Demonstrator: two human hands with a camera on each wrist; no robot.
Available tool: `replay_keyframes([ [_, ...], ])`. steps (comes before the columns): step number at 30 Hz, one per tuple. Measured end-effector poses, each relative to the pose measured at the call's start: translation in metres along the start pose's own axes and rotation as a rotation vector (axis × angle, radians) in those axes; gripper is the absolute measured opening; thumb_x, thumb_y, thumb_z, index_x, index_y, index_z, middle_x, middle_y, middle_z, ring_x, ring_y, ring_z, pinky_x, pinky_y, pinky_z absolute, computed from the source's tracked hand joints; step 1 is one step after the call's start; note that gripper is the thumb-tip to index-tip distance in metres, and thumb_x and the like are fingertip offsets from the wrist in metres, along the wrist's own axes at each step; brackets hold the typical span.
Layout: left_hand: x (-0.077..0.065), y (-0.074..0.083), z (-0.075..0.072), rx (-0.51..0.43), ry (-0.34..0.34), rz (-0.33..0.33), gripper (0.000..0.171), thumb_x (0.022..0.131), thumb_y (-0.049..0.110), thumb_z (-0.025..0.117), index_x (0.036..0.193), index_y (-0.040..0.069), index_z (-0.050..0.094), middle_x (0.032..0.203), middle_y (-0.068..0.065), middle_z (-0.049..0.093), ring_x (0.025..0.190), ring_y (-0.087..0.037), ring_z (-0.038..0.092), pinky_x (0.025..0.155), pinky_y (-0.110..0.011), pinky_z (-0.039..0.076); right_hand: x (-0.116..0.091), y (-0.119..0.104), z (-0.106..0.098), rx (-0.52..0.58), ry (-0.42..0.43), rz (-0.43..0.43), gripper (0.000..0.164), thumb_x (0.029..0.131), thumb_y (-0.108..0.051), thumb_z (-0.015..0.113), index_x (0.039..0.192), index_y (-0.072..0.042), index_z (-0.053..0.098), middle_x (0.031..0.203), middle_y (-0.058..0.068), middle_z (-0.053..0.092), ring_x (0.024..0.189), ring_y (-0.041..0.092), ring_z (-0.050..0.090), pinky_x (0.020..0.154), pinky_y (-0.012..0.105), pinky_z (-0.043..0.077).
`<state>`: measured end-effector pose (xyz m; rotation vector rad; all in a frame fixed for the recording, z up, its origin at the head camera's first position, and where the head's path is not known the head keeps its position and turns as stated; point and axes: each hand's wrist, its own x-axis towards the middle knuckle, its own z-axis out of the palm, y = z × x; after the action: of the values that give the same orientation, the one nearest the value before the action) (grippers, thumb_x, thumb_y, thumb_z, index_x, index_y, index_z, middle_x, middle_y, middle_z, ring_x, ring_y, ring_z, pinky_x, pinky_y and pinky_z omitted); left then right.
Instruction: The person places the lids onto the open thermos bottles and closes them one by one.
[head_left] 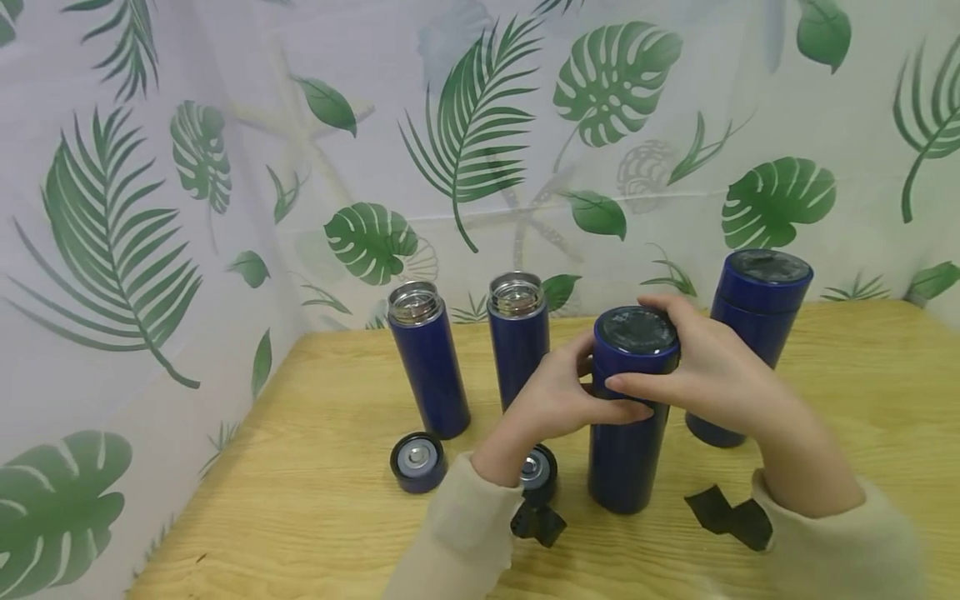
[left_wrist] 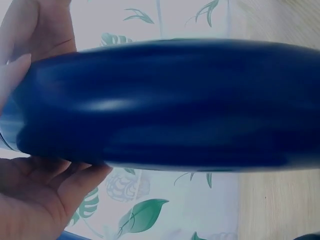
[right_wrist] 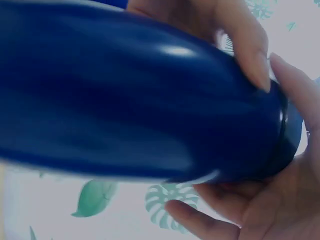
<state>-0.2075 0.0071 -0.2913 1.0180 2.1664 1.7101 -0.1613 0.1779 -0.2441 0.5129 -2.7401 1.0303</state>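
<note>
Both hands are on an upright dark blue thermos flask (head_left: 626, 467), in the middle right of the head view. My left hand (head_left: 555, 396) grips the upper body from the left, its thumb across the front. From the right, my right hand (head_left: 716, 371) holds the flask's lid (head_left: 636, 362), with the thumb in front and fingers round the far side. The lid sits on the flask, and its top is dark and glossy. In the left wrist view the blue body (left_wrist: 175, 105) fills the middle. The right wrist view shows fingers round the lid end (right_wrist: 292, 127).
Two uncapped blue flasks (head_left: 431, 375) (head_left: 517, 354) stand at the back left. A lidded flask (head_left: 761, 325) stands at the right. Two removed lids (head_left: 418, 458) (head_left: 536, 471) lie near the left arm. Black pieces (head_left: 729, 517) (head_left: 538, 525) lie on the wooden table (head_left: 315, 517) in front.
</note>
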Motion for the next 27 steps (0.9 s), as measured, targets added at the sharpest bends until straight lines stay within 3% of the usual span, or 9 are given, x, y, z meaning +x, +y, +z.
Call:
replay_keyframes([
  [5, 0.002, -0.001, 0.004, 0.05, 0.035, 0.003, 0.066, 0.069, 0.017, 0.077, 0.126, 0.024, 0.045, 0.11, 0.012, 0.052, 0.096, -0.005, 0.052, 0.076, -0.023, 0.045, 0.001, -0.003, -0.004, -0.033, 0.002, 0.035, 0.085, 0.069, -0.044, 0.072, 0.128, 0.001, 0.031, 0.108, 0.022, 0.053, 0.093, 0.032, 0.054, 0.074, 0.045, 0.042],
  [12, 0.002, -0.003, 0.007, 0.11, 0.092, 0.041, 0.064, 0.071, 0.022, 0.075, 0.127, 0.019, 0.044, 0.109, 0.009, 0.053, 0.093, -0.004, 0.053, 0.072, -0.021, 0.046, 0.005, 0.001, -0.001, -0.018, 0.046, 0.037, 0.084, 0.069, -0.044, 0.072, 0.129, 0.0, 0.034, 0.111, 0.021, 0.052, 0.098, 0.034, 0.051, 0.076, 0.047, 0.04],
  [20, 0.001, -0.005, 0.008, 0.253, 0.211, 0.024, 0.063, 0.072, 0.032, 0.074, 0.126, 0.019, 0.044, 0.116, 0.008, 0.051, 0.105, -0.005, 0.048, 0.08, -0.028, 0.044, 0.011, 0.004, 0.008, 0.022, 0.11, 0.102, 0.09, 0.071, -0.046, 0.07, 0.133, 0.002, 0.026, 0.113, 0.025, 0.049, 0.096, 0.036, 0.053, 0.073, 0.046, 0.044],
  [27, 0.003, -0.006, 0.009, 0.337, 0.227, -0.024, 0.078, 0.072, 0.029, 0.074, 0.136, 0.016, 0.032, 0.13, 0.0, 0.04, 0.115, -0.012, 0.042, 0.084, -0.03, 0.043, 0.021, 0.017, 0.02, 0.063, 0.225, 0.127, 0.093, 0.074, -0.044, 0.067, 0.139, -0.002, 0.015, 0.114, 0.03, 0.046, 0.096, 0.042, 0.05, 0.072, 0.05, 0.042],
])
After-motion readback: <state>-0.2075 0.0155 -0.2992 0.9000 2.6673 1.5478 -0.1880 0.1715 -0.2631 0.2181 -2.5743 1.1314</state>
